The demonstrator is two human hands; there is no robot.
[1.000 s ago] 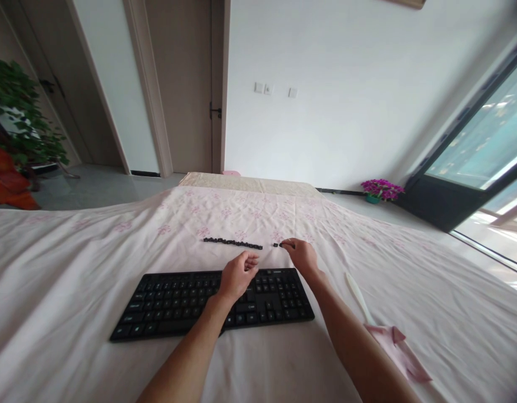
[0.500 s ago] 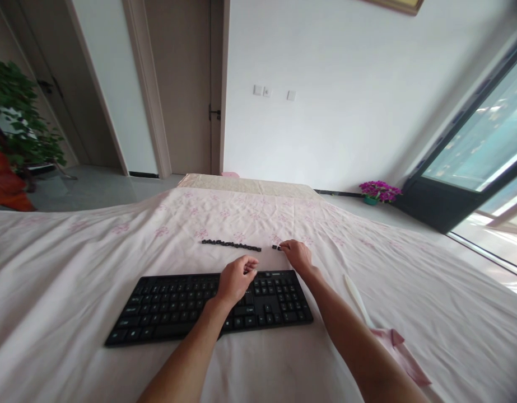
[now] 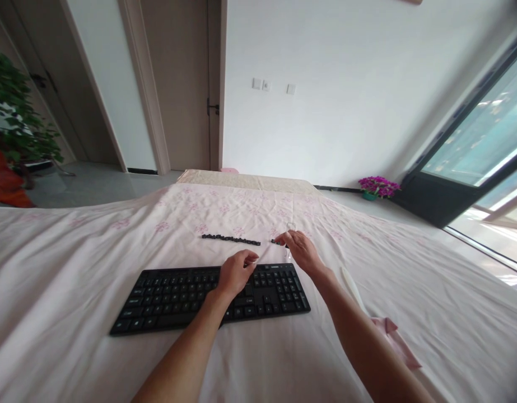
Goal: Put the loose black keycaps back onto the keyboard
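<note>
A black keyboard [image 3: 174,296] lies on the cloth, with my left hand [image 3: 235,273] over its upper right part. That hand's fingers are curled, thumb and fingertips close together; what they hold, if anything, is too small to make out. Beyond the keyboard, my right hand [image 3: 302,251] is closed round a thin wire keycap puller [image 3: 290,226], whose wire shows above and below the fingers. Small black keycaps [image 3: 274,241] lie at its fingertips, partly hidden. To their left stretches a row of black keycaps [image 3: 231,239].
A pale floral cloth [image 3: 73,268] covers the surface, with wrinkles throughout. Right of my right forearm lie a white strip [image 3: 354,288] and a folded pink cloth [image 3: 395,338]. Potted purple flowers [image 3: 379,187] stand by the glass door on the floor.
The wire puller now shows at my right hand, which has shifted slightly right and turned. My left hand stays over the keyboard. The view has tilted down a little.
</note>
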